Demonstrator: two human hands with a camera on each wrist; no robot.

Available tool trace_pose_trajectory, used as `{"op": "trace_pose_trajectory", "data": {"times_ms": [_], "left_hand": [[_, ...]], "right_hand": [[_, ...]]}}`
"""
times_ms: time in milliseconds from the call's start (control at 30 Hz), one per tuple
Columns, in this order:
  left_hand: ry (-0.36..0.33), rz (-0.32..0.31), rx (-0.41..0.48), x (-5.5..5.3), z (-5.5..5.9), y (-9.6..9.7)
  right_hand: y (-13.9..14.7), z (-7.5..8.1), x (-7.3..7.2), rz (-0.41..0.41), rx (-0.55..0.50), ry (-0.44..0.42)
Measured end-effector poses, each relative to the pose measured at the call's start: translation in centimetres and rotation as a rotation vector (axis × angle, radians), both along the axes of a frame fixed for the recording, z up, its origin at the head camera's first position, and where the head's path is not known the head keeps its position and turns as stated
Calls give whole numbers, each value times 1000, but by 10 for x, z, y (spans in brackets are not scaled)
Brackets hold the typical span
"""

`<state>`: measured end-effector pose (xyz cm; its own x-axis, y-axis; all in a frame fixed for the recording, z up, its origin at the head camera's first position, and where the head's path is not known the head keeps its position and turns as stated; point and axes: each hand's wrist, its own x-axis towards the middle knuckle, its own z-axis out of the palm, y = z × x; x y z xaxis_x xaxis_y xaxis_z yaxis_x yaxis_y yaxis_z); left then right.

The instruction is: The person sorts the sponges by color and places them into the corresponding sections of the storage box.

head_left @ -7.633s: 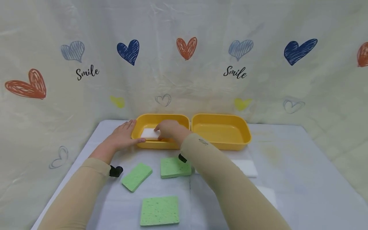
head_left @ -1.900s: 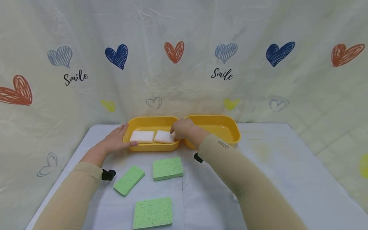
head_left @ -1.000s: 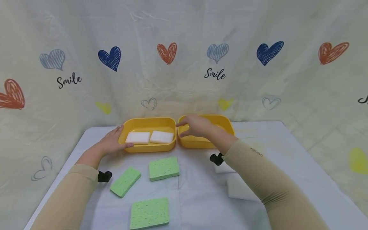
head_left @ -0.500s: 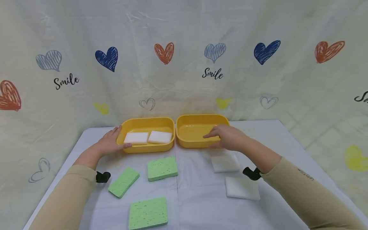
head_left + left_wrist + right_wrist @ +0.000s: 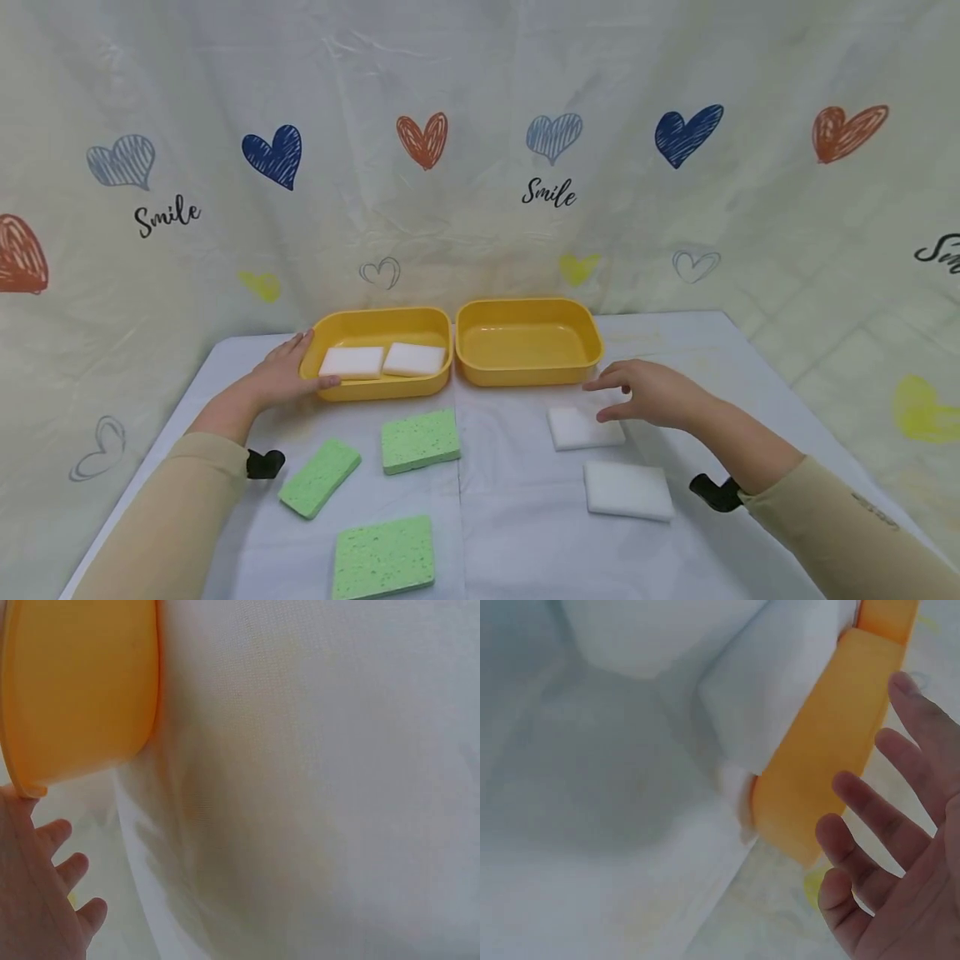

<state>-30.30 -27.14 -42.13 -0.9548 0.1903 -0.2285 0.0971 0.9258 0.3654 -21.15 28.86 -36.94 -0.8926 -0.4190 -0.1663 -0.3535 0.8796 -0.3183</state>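
My left hand rests against the left end of the left yellow tray, its thumb over the front rim and its fingers along the side. In the left wrist view, several fingertips stick out past the tray's wall. Inside that tray two white sponges lie side by side. My right hand hovers by the white sponge in front of the right tray, fingers spread and holding nothing; in the right wrist view its fingers are parted. A second white sponge lies nearer.
Beside the left tray stands the bare right yellow tray. Three green sponges lie on the white-covered table: a tilted one, one in front of the left tray, one nearest. A curtain with hearts hangs behind.
The right hand has let go of the second white sponge in the left tray and moved right, past the right tray, to the loose white sponges. The left hand has stayed on the left tray.
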Motion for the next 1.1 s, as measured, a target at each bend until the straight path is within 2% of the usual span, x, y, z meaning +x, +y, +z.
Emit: {"op": "trace_pose_trajectory", "data": {"times_ms": [233,533,767,1100], "left_hand": [[0,-3,5,-1,0,0],[3,-6,11,4,4,0],[-2,-2,7,1,1,-1],[6,-1,18,0,1,0]], "right_hand": [[9,-21,-4,-34,35,-132],[19,-40,-9,11,31,-141],[19,-41,-7,33,16,-106],[22,-30,-5,27,-6,-82]]}}
